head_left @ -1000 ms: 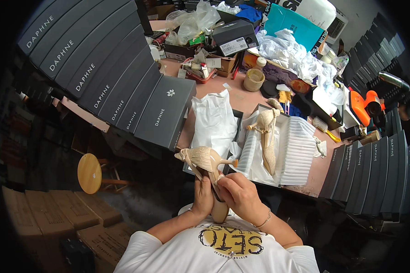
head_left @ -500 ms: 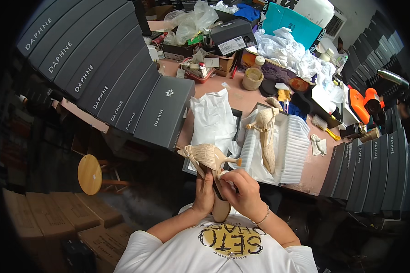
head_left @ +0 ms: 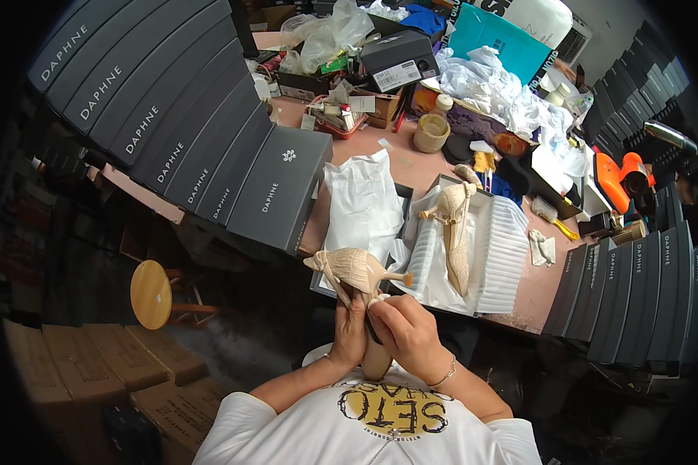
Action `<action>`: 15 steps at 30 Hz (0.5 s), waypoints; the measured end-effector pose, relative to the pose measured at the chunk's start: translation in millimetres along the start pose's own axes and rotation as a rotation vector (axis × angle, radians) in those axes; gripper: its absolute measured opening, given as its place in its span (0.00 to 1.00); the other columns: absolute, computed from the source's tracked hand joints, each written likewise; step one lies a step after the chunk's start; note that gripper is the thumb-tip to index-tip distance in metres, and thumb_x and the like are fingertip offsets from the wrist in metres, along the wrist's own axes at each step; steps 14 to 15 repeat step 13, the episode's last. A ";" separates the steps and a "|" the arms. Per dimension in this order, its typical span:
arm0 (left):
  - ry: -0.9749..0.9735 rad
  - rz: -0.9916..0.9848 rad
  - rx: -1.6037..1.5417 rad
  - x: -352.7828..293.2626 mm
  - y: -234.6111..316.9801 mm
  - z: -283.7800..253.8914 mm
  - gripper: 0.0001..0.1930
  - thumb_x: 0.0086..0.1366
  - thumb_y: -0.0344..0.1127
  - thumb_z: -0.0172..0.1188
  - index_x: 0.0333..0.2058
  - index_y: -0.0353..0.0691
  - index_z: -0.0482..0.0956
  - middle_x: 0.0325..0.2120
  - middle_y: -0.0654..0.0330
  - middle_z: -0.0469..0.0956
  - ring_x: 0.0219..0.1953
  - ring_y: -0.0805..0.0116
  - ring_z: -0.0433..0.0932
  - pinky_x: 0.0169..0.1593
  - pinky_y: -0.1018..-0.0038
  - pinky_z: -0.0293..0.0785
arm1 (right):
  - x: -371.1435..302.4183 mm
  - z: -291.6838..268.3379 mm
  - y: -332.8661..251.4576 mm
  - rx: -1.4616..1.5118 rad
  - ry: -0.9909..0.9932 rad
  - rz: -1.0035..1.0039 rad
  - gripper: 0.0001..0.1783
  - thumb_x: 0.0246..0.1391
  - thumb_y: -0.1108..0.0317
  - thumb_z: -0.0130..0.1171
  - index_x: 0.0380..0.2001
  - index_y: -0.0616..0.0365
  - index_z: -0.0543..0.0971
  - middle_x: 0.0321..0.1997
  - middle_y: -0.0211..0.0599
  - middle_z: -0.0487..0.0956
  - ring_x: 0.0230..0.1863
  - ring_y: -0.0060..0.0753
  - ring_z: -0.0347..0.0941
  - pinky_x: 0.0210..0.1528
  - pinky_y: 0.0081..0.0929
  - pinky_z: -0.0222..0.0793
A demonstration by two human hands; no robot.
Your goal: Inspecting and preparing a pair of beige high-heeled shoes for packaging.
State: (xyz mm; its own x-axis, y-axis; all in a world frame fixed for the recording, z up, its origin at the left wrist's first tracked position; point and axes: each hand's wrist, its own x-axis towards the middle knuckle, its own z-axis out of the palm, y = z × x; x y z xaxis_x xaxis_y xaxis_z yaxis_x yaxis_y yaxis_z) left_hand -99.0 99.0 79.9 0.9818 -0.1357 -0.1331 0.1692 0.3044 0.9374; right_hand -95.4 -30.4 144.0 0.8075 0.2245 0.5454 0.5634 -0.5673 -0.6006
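Note:
A beige high-heeled shoe (head_left: 354,266) is tilted close to my chest, its pleated heel part raised and its toe end pointing down toward my shirt. My left hand (head_left: 349,335) is closed around its side. With fingers pinched, my right hand (head_left: 409,332) presses a small white wad (head_left: 378,300) against the shoe near the heel; whether it is cloth or tissue I cannot make out. Just beyond, a matching beige shoe (head_left: 457,240) lies on white paper in an open shoe box (head_left: 485,203). White tissue paper (head_left: 362,203) covers another open box to its left.
Grey shoe boxes (head_left: 275,186) are stacked along the left, with more boxes (head_left: 644,287) at the right. A jar (head_left: 431,133), a brush (head_left: 547,209), an orange heat tool (head_left: 611,182) and crumpled paper (head_left: 492,81) crowd the pink table (head_left: 306,236). A round stool (head_left: 150,294) stands lower left.
My right hand has shifted slightly down and left along the shoe, keeping the white wad pinched. The left hand and the shoe have hardly moved.

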 end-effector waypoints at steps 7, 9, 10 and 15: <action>0.045 0.024 0.051 -1.4 6.6 6.6 0.23 0.75 0.47 0.37 0.57 0.33 0.60 0.48 0.57 0.69 0.49 0.72 0.67 0.53 0.75 0.64 | 7.6 4.6 1.2 -0.003 0.035 -0.030 0.14 0.42 0.80 0.64 0.35 0.61 0.77 0.31 0.37 0.75 0.29 0.37 0.73 0.30 0.29 0.71; 0.054 0.012 0.040 -2.0 6.9 6.0 0.23 0.74 0.47 0.38 0.57 0.33 0.60 0.48 0.57 0.69 0.49 0.72 0.67 0.53 0.75 0.64 | 3.0 1.5 -1.2 -0.004 -0.032 -0.004 0.14 0.42 0.79 0.64 0.35 0.61 0.76 0.31 0.37 0.75 0.29 0.38 0.73 0.30 0.29 0.71; 0.054 0.010 0.032 -2.2 7.4 5.9 0.24 0.74 0.47 0.38 0.57 0.33 0.60 0.48 0.57 0.69 0.49 0.72 0.67 0.53 0.75 0.64 | 1.1 0.0 -2.2 -0.007 -0.068 0.012 0.14 0.43 0.79 0.64 0.35 0.60 0.76 0.31 0.37 0.75 0.29 0.38 0.73 0.30 0.29 0.71; 0.038 0.013 0.006 0.4 10.2 8.0 0.24 0.74 0.47 0.39 0.58 0.34 0.59 0.48 0.57 0.69 0.50 0.71 0.67 0.54 0.75 0.63 | 7.1 -2.1 -0.7 -0.011 -0.014 -0.019 0.14 0.43 0.79 0.64 0.36 0.59 0.76 0.32 0.38 0.75 0.29 0.39 0.73 0.31 0.30 0.72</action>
